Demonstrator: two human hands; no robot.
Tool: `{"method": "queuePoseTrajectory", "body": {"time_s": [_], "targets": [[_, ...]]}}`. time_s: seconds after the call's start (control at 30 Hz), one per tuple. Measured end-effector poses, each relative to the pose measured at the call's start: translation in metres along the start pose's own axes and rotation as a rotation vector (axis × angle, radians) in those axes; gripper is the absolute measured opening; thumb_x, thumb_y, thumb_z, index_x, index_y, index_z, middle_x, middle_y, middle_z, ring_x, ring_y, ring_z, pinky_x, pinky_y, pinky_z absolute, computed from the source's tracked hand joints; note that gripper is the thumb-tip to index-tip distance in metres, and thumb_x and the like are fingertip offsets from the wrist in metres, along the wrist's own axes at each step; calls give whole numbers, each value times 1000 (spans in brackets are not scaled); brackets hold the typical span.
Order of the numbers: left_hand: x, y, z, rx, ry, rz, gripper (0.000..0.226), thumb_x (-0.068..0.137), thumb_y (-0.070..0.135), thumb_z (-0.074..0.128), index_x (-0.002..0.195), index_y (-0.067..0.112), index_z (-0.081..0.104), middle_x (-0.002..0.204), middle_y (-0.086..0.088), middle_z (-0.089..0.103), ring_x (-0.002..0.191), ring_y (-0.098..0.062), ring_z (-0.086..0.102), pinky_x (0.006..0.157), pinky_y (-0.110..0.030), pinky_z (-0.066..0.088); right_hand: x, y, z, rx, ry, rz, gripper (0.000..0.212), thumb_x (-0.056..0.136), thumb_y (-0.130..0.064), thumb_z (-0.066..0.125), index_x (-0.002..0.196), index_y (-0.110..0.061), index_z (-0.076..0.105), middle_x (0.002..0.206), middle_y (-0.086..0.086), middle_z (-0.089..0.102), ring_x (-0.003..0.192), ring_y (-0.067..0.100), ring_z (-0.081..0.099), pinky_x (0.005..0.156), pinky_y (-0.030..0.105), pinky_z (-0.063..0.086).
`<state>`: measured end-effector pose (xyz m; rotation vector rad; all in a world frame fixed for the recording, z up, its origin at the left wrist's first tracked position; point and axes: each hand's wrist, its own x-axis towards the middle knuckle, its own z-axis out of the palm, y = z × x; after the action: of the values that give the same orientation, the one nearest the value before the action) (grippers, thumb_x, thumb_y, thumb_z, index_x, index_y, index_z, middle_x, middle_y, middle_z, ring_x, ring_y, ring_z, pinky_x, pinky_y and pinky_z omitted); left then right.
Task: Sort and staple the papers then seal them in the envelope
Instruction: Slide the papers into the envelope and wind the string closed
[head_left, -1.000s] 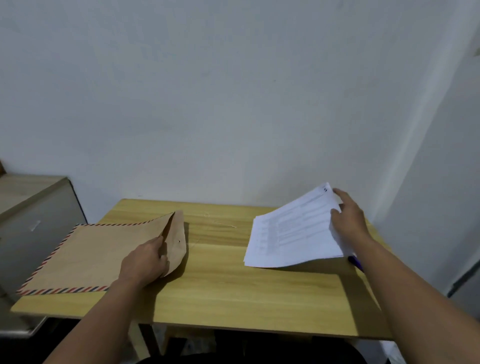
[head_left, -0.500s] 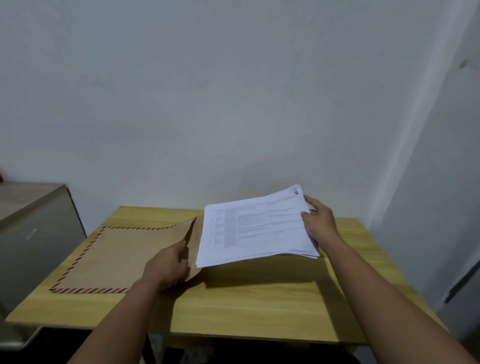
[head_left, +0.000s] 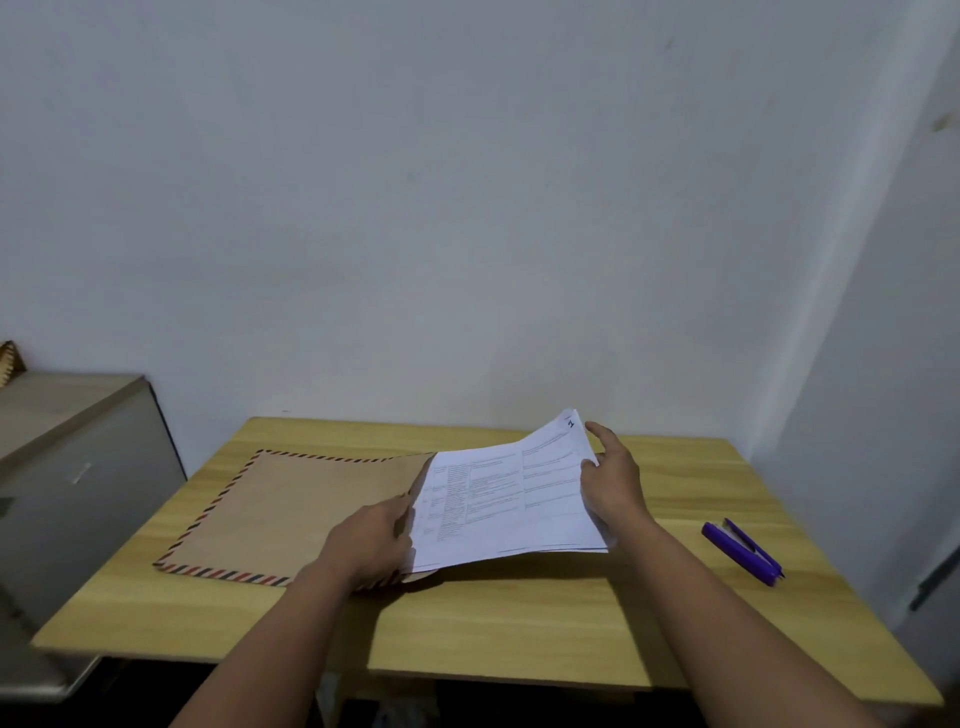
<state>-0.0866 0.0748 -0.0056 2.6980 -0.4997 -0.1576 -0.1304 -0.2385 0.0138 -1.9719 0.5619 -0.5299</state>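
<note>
Feeding papers (head_left: 511, 499) leftward, long axis toward envelope (head_left: 311, 506) mouth | left hand (head_left: 371, 540) pinches flap open | right hand (head_left: 615, 480) grips sheets' far edge

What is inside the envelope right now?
The papers meet the envelope mouth, held open by the left hand; right hand holds them. Interior hidden.

Pale wall (head_left: 467, 208) behind wooden table (head_left: 519, 623), grey cabinet (head_left: 78, 467) beside.
</note>
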Motion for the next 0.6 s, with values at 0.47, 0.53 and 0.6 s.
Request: {"method": "queuePoseTrajectory", "body": {"time_s": [0.47,0.53,0.6], "targets": [[8,44,18,62,71,61,44,80,28,47,123,27,46,119,4,63,99,-24,59,71,-34,47,-48,-28,74,33,-88,-14,63,99,-5,43,156,-31,39,92,7,67,79,24,62,68,36,49],[8,44,18,85,88,53,48,83,26,47,131,25,45,125,3,61,104,-24,59,73,-34,46,-53,-30,76,33,-143,-10,64,98,-6,45,157,-29,37,94,10,70,81,25,64,69,37,51],[9,41,17,107,107,37,54,86,25,47,140,24,42,134,3,58,109,-24,59,78,-35,50,-53,-31,71,42,-149,4,67,94,-5,48,157,-25,38,90,14,73,75,23,64,71,37,54]]}}
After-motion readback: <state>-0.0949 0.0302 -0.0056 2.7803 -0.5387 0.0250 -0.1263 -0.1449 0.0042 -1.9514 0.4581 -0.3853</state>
